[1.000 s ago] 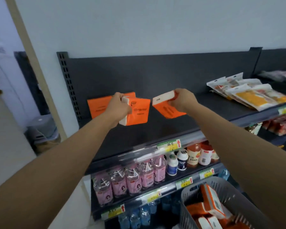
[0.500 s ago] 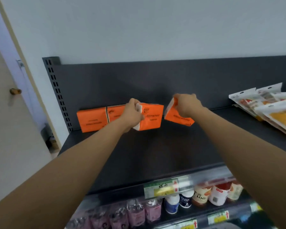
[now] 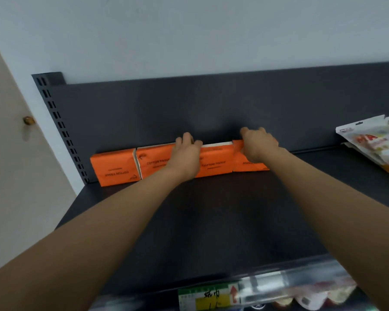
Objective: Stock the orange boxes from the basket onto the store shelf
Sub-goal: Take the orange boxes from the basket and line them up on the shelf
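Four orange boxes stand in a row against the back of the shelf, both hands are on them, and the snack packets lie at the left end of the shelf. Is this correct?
No. The head view shows the snack packets at the right end of the shelf. The orange boxes, with the left hand and right hand on them, are as you say.

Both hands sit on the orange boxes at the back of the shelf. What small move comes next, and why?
Probably release both grips and withdraw: the left hand and right hand hold the third orange box and fourth orange box, which already stand in line with two other orange boxes against the back panel.
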Demonstrator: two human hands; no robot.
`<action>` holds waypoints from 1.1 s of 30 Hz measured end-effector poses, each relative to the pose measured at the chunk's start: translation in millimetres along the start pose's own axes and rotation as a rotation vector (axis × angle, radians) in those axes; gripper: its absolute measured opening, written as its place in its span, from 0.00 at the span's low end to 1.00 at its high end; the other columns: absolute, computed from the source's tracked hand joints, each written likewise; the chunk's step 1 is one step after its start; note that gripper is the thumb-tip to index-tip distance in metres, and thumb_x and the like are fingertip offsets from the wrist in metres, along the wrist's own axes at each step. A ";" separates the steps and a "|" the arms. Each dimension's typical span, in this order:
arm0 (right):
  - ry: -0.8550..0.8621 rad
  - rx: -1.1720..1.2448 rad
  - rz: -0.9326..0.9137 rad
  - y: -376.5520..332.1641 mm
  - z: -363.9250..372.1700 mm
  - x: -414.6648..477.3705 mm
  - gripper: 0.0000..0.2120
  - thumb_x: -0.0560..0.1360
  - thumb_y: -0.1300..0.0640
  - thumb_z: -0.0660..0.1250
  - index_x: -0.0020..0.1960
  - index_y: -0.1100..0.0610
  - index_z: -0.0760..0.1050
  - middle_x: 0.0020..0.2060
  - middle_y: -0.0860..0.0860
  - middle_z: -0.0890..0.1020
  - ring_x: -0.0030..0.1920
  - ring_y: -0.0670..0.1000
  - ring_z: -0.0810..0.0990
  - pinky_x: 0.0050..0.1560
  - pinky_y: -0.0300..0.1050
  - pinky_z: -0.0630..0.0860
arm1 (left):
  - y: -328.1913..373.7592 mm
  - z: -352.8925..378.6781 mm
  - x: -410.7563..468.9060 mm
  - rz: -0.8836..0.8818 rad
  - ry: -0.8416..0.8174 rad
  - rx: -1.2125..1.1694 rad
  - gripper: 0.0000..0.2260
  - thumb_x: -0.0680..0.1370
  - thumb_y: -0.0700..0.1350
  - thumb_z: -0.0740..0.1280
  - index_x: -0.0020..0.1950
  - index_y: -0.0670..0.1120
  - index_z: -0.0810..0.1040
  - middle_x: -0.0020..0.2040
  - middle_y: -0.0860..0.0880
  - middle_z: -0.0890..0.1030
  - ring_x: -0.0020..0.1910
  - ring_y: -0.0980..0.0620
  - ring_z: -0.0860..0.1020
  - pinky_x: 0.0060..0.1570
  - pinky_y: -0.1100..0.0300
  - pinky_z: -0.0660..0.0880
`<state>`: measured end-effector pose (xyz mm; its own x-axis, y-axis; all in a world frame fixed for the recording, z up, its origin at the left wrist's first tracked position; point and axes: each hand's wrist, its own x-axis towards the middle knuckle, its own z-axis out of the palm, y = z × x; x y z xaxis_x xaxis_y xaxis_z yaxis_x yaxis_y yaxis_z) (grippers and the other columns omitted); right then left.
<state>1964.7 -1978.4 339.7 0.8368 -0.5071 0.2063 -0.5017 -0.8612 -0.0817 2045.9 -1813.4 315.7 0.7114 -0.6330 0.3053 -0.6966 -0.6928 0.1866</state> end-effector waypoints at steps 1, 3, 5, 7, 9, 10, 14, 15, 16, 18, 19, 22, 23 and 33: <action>0.008 -0.006 -0.026 0.5 1.6 2.7 0.20 0.78 0.66 0.57 0.69 0.59 0.65 0.62 0.60 0.74 0.63 0.60 0.69 0.59 0.52 0.69 | -0.1 1.4 3.4 0.010 0.022 0.086 0.22 0.75 0.37 0.63 0.70 0.45 0.67 0.65 0.43 0.64 0.63 0.43 0.65 0.63 0.52 0.65; 0.025 -0.017 -0.072 3.7 6.2 10.6 0.18 0.78 0.64 0.57 0.68 0.58 0.68 0.61 0.58 0.74 0.64 0.60 0.69 0.59 0.52 0.69 | -0.9 2.2 10.1 0.015 0.039 0.185 0.20 0.77 0.42 0.64 0.68 0.45 0.69 0.66 0.44 0.67 0.64 0.42 0.64 0.63 0.50 0.63; 0.030 -0.002 -0.085 6.0 8.5 16.6 0.20 0.76 0.66 0.59 0.68 0.56 0.70 0.62 0.57 0.72 0.64 0.60 0.67 0.59 0.53 0.69 | -3.0 2.1 15.7 0.017 0.039 0.234 0.18 0.77 0.45 0.64 0.67 0.45 0.72 0.65 0.45 0.68 0.64 0.42 0.64 0.63 0.49 0.62; 0.041 0.013 -0.075 6.5 9.2 20.6 0.22 0.75 0.68 0.59 0.67 0.55 0.70 0.62 0.57 0.72 0.65 0.60 0.66 0.59 0.55 0.70 | -5.6 1.8 20.3 0.018 0.044 0.280 0.16 0.77 0.44 0.64 0.64 0.44 0.74 0.63 0.45 0.70 0.64 0.42 0.64 0.62 0.49 0.62; 0.066 0.024 -0.077 5.9 11.0 22.8 0.21 0.75 0.68 0.60 0.66 0.56 0.71 0.61 0.57 0.73 0.65 0.59 0.66 0.57 0.55 0.71 | -9.5 3.3 24.3 0.024 0.056 0.309 0.14 0.77 0.43 0.64 0.63 0.44 0.74 0.62 0.45 0.71 0.63 0.42 0.64 0.62 0.49 0.62; 0.085 0.032 -0.084 5.0 12.9 24.0 0.21 0.75 0.68 0.60 0.66 0.57 0.72 0.61 0.57 0.73 0.64 0.59 0.67 0.56 0.53 0.71 | -12.0 4.5 25.7 0.026 0.062 0.316 0.15 0.77 0.42 0.64 0.63 0.45 0.74 0.62 0.45 0.71 0.63 0.41 0.65 0.62 0.49 0.62; 0.155 0.066 -0.106 2.2 23.9 27.6 0.22 0.74 0.69 0.58 0.67 0.58 0.71 0.62 0.58 0.73 0.63 0.60 0.67 0.61 0.51 0.70 | -18.5 9.9 29.4 0.011 0.099 0.326 0.16 0.77 0.40 0.63 0.65 0.45 0.73 0.63 0.46 0.73 0.64 0.41 0.65 0.63 0.49 0.62; 0.163 0.078 -0.102 1.9 26.4 28.0 0.23 0.75 0.69 0.58 0.68 0.58 0.70 0.63 0.59 0.71 0.64 0.61 0.66 0.63 0.51 0.69 | -19.2 10.7 30.1 0.004 0.107 0.326 0.16 0.77 0.40 0.63 0.65 0.45 0.73 0.63 0.46 0.73 0.64 0.42 0.65 0.63 0.49 0.62; 0.172 0.086 -0.095 1.9 28.6 28.2 0.23 0.75 0.69 0.58 0.69 0.58 0.69 0.64 0.60 0.70 0.65 0.61 0.65 0.64 0.50 0.68 | -19.5 10.9 31.0 -0.003 0.111 0.320 0.16 0.77 0.40 0.62 0.65 0.45 0.73 0.62 0.46 0.74 0.64 0.42 0.66 0.63 0.49 0.61; 0.198 0.086 -0.083 1.4 31.9 28.4 0.23 0.76 0.68 0.60 0.69 0.58 0.68 0.64 0.60 0.69 0.65 0.60 0.65 0.64 0.49 0.67 | -19.6 10.4 32.6 -0.012 0.112 0.311 0.16 0.77 0.43 0.63 0.65 0.45 0.72 0.62 0.46 0.74 0.64 0.42 0.66 0.64 0.49 0.61; 0.204 0.084 -0.084 0.8 33.0 28.7 0.22 0.76 0.68 0.62 0.69 0.58 0.68 0.64 0.60 0.69 0.65 0.60 0.64 0.64 0.49 0.67 | -19.2 10.3 33.0 -0.015 0.104 0.310 0.18 0.77 0.46 0.64 0.66 0.45 0.71 0.62 0.46 0.73 0.64 0.42 0.66 0.64 0.49 0.62; 0.203 0.090 -0.095 -2.7 35.7 30.0 0.22 0.75 0.67 0.63 0.69 0.59 0.67 0.64 0.60 0.68 0.65 0.60 0.64 0.64 0.49 0.67 | -16.3 12.8 33.0 -0.017 0.079 0.326 0.23 0.74 0.51 0.68 0.66 0.45 0.69 0.64 0.45 0.72 0.65 0.43 0.66 0.64 0.49 0.62; 0.208 0.091 -0.095 -3.8 36.5 30.1 0.23 0.75 0.67 0.63 0.69 0.59 0.67 0.64 0.60 0.68 0.65 0.60 0.64 0.64 0.49 0.67 | -14.9 14.1 32.7 -0.015 0.086 0.335 0.24 0.74 0.51 0.69 0.66 0.44 0.69 0.64 0.45 0.71 0.65 0.43 0.67 0.64 0.48 0.62; 0.238 0.128 -0.072 -4.6 33.4 16.3 0.26 0.75 0.69 0.63 0.71 0.60 0.64 0.67 0.59 0.67 0.67 0.60 0.63 0.64 0.49 0.68 | -11.9 6.7 19.6 -0.010 0.088 0.288 0.27 0.74 0.51 0.69 0.68 0.44 0.66 0.66 0.44 0.69 0.66 0.43 0.66 0.65 0.49 0.64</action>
<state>1987.9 -1983.9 310.9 0.7867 -0.4347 0.4383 -0.3983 -0.8999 -0.1776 2068.9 -1819.8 313.1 0.6981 -0.6022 0.3872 -0.6258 -0.7760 -0.0786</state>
